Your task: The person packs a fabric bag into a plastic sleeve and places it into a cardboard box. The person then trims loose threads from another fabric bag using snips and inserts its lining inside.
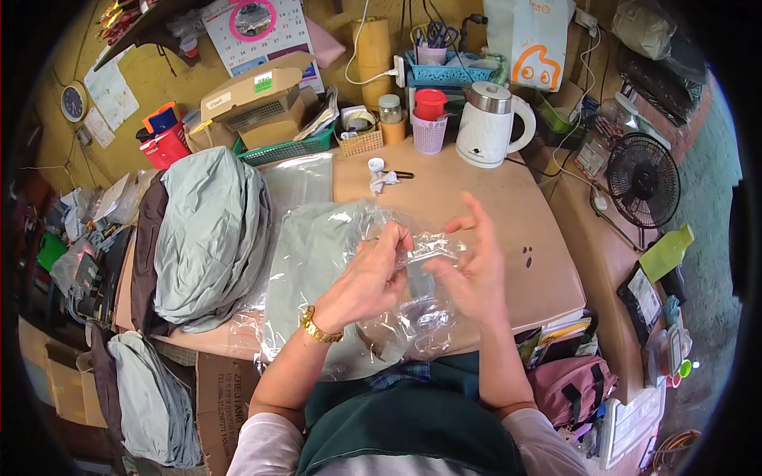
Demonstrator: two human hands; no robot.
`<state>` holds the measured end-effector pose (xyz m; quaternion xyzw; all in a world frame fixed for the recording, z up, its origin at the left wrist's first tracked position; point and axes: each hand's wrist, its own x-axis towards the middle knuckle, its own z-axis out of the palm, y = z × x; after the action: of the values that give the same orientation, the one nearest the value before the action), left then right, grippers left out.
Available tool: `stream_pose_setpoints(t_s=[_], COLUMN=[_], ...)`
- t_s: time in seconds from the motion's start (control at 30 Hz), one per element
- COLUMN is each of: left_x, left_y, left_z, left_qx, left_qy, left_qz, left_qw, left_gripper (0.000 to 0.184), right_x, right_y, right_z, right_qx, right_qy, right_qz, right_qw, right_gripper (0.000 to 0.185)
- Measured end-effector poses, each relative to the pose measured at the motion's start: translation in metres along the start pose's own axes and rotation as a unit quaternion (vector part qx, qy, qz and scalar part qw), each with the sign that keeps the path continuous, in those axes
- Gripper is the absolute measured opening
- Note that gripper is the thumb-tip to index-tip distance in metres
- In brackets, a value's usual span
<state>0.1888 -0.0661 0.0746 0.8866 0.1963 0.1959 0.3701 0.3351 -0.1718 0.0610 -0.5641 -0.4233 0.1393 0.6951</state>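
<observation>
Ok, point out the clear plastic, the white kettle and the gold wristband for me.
Clear plastic [414, 324]: head view, on its crinkled lower-right part.
White kettle [486, 128]: head view, on the middle of its body.
Gold wristband [320, 326]: head view, on the band across the left wrist.

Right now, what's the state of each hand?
Left hand: closed, pinching clear plastic.
Right hand: open beside the pinched part; contact can't be told.
</observation>
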Motion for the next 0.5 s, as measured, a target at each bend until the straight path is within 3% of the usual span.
stream_pose_setpoints(t_s=[0.07, 0.17, 0.3, 0.37, 0.4, 0.47, 0.5], left_x=[-0.001, -0.001, -0.012, -0.013, -0.012, -0.010, -0.010], left_y=[-0.002, -0.011, -0.010, -0.011, -0.011, -0.006, -0.004], left_z=[0.008, 0.024, 0.013, 0.013, 0.013, 0.019, 0.023], left_qx=[0.012, -0.045, 0.020, 0.121, 0.121, 0.105, 0.103], left_qy=[0.028, 0.098, 0.010, -0.029, -0.027, 0.053, 0.052], left_qz=[0.032, 0.102, 0.148, 0.082, 0.081, 0.071, 0.068], left_qw=[0.999, 0.989, 0.989, 0.989, 0.989, 0.991, 0.991], left_gripper=[0.032, 0.033, 0.036, 0.026, 0.026, 0.021, 0.021], right_x=[0.003, 0.010, 0.009, 0.002, -0.003, -0.016, -0.017], right_y=[0.018, 0.043, 0.050, 0.033, 0.021, 0.003, 0.003], right_z=[0.003, -0.001, -0.001, 0.010, 0.014, 0.022, 0.026], right_qx=[-0.031, -0.041, -0.050, -0.182, -0.181, -0.133, -0.133], right_qy=[-0.078, -0.102, -0.099, 0.028, 0.026, 0.053, 0.051], right_qz=[0.008, -0.009, 0.030, -0.180, -0.181, -0.330, -0.327], right_qw=[0.996, 0.994, 0.993, 0.966, 0.966, 0.933, 0.934], right_gripper=[0.025, 0.023, 0.016, 0.015, 0.015, 0.017, 0.017])
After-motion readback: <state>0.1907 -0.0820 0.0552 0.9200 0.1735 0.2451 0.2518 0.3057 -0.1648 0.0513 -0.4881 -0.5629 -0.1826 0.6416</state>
